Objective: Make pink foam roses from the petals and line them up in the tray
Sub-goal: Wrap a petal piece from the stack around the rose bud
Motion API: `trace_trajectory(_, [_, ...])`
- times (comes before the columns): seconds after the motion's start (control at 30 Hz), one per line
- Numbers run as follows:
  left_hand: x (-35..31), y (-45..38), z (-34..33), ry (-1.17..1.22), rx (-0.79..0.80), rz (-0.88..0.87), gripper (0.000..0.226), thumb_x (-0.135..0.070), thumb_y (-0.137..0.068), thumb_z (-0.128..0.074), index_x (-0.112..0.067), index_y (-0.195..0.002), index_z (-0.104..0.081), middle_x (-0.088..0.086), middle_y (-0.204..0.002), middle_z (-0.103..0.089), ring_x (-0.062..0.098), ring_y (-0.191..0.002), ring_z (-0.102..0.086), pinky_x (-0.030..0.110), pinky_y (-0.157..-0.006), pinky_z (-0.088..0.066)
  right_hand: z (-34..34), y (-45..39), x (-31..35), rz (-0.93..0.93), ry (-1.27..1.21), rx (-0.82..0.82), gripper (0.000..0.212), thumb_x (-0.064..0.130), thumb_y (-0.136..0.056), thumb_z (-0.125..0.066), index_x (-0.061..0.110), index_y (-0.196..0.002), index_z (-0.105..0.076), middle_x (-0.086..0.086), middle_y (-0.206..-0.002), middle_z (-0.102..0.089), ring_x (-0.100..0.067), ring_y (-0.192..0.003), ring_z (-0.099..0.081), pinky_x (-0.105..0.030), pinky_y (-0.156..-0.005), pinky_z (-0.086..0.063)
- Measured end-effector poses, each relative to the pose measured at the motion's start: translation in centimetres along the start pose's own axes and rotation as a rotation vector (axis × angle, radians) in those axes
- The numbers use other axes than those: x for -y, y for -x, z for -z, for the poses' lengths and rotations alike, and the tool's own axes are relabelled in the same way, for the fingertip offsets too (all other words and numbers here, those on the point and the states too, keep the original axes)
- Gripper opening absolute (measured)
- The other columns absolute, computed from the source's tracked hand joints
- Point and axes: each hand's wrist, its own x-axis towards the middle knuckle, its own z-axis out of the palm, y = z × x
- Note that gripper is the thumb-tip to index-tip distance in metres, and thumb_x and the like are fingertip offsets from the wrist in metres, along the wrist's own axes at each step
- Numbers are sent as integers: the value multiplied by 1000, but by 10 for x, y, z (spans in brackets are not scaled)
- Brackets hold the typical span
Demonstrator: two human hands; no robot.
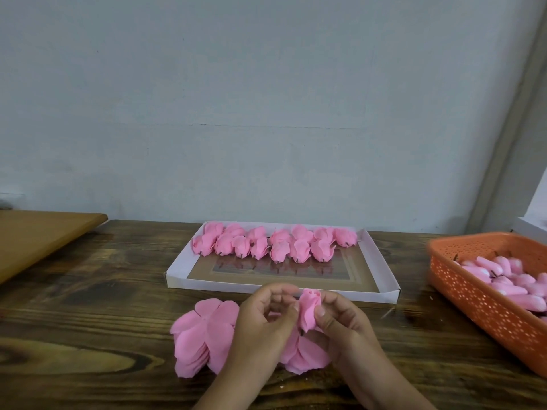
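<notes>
A half-made pink foam rose (pixel 308 309) stands upright between my two hands, just in front of the tray. My right hand (pixel 343 324) pinches its side with thumb and fingers. My left hand (pixel 263 321) has its fingers curled and its fingertips on the rose's left side. Under my hands lies a stack of flat pink foam petals (pixel 204 335) on the wooden table. The white cardboard tray (pixel 381 273) holds several finished pink roses (pixel 275 242) in two rows along its far side.
An orange perforated plastic basket (pixel 485 300) with several pink rose buds stands at the right. A lighter wooden board (pixel 38 235) lies at the far left. A grey wall rises right behind the table.
</notes>
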Motion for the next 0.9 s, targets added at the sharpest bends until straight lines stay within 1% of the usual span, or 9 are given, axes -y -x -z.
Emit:
trace_trajectory(0.13, [0, -1, 2, 3, 37, 52, 27, -7, -90, -72, -33, -89, -79, -5, -86, -77, 7, -82, -70, 18, -71, -54, -1, 0, 1, -20, -26, -11, 35, 20, -79, -74, 0, -108, -70, -32, -108, -68, -39, -98, -68, -46, -89, -56])
trace_trajectory(0.2, [-3, 1, 0, 47, 95, 80, 9, -30, -93, -71, -33, -94, -79, -4, -94, -78, 7, -88, -72, 19, -74, -56, -2, 0, 4, -13, -15, -17, 33, 20, -80, -73, 2, -108, -71, -29, -106, -70, -34, -95, -70, -40, -83, -57])
trace_trajectory(0.27, [-4, 3, 0, 31, 130, 67, 27, -56, -81, -75, -38, -100, -77, -5, -97, -78, 7, -93, -72, 25, -80, -58, -1, 1, 6, -6, -14, -26, 31, 20, -83, -72, 2, -108, -71, -29, -106, -70, -38, -96, -69, -38, -82, -58])
trace_trajectory(0.3, [-4, 3, 1, 11, 138, 51, 35, -60, -74, -78, -40, -103, -76, -6, -98, -78, 8, -94, -72, 26, -82, -58, -1, 1, 6, -2, -16, -21, 30, 18, -85, -71, 1, -109, -70, -31, -109, -69, -42, -100, -69, -41, -85, -58])
trace_trajectory(0.43, [-6, 4, 1, 14, 176, 33, 30, -42, -77, -79, -42, -106, -77, -4, -97, -79, 10, -95, -73, 20, -78, -56, -2, 2, 9, -12, -18, 28, 33, 17, -87, -70, -2, -114, -67, -34, -115, -66, -48, -110, -65, -49, -94, -55])
trace_trajectory(0.53, [-6, 3, 4, 68, 216, 120, 27, -34, -78, -79, -36, -105, -80, 1, -101, -79, 19, -102, -73, 30, -86, -60, -3, 2, 13, -56, -49, 63, 37, 18, -82, -73, -2, -113, -68, -33, -115, -66, -41, -106, -68, -39, -85, -57])
trace_trajectory(0.73, [-13, 4, 10, 94, 352, 250, 34, -44, -75, -81, -30, -106, -79, 3, -103, -79, 12, -96, -75, 20, -75, -57, 0, 3, 18, -223, -194, 176, 37, 15, -83, -71, 1, -117, -67, -26, -110, -64, -32, -93, -64, -34, -77, -58])
trace_trajectory(0.8, [-13, 5, 10, 114, 426, 256, 37, -45, -79, -81, -24, -108, -78, 3, -102, -79, 14, -91, -74, 21, -73, -56, -2, 5, 19, -273, -257, 212, 49, 15, -78, -79, 0, -122, -63, -25, -105, -63, -27, -81, -62, -30, -67, -57])
trace_trajectory(0.9, [-14, 8, 6, 207, 464, 271, 41, -47, -73, -81, -18, -103, -79, 5, -87, -74, 13, -73, -66, 22, -64, -55, -6, 7, 19, -305, -352, 216, 76, 15, -63, -93, -3, -127, -57, -18, -88, -64, -24, -61, -63, -30, -54, -56])
